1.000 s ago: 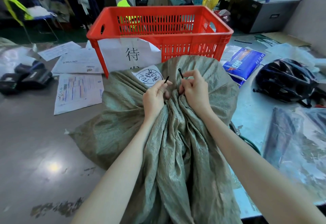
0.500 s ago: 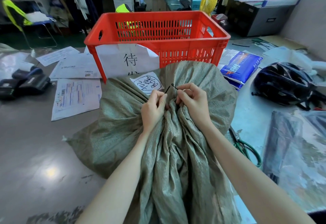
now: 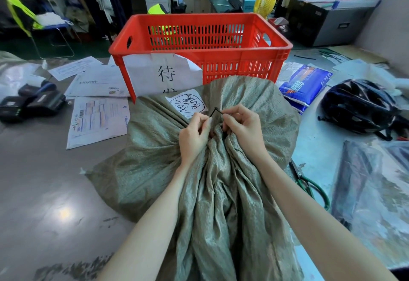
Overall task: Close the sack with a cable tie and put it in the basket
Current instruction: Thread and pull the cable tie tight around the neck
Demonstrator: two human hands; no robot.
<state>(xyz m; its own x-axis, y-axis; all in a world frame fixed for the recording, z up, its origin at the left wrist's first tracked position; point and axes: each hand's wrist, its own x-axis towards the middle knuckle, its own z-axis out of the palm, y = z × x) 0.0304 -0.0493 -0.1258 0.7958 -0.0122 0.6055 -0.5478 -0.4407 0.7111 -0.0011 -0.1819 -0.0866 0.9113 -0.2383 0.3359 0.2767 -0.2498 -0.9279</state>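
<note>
So far only the first part of the job is under way. The sack [image 3: 221, 181], a grey-green woven bag, lies on the bench [image 3: 44, 192] in the middle of the scene, its mouth gathered into a bunched neck that runs back toward the near edge. Both hands sit at that neck. The left hand [image 3: 193, 134] has its fingers [image 3: 204, 125] curled in around the bunched cloth and appears to pinch one end of the cable tie [image 3: 214, 112], a thin black strip. The right hand [image 3: 242, 126] is likewise closed, thumb and forefinger pinching the tie from the other side just above the neck. Only a short bent piece of the tie shows between the two hands; the rest is hidden in the folds, so it cannot be told whether the tail is already through the head or whether the loop goes fully round the neck.

As I judge it, the tie is being threaded or drawn up and is not yet cinched, since the neck looks loosely gathered and both hands are needed at it. Left to do: pull the tie tight, then lift the sack into the basket [image 3: 199, 18], the red slatted crate standing just beyond the sack on the far side, touching or nearly touching it. What shows of its inside looks empty. Green-handled scissors [image 3: 309, 187] lie on the bench to the right of the sack, handy if the tail wants trimming.
</note>
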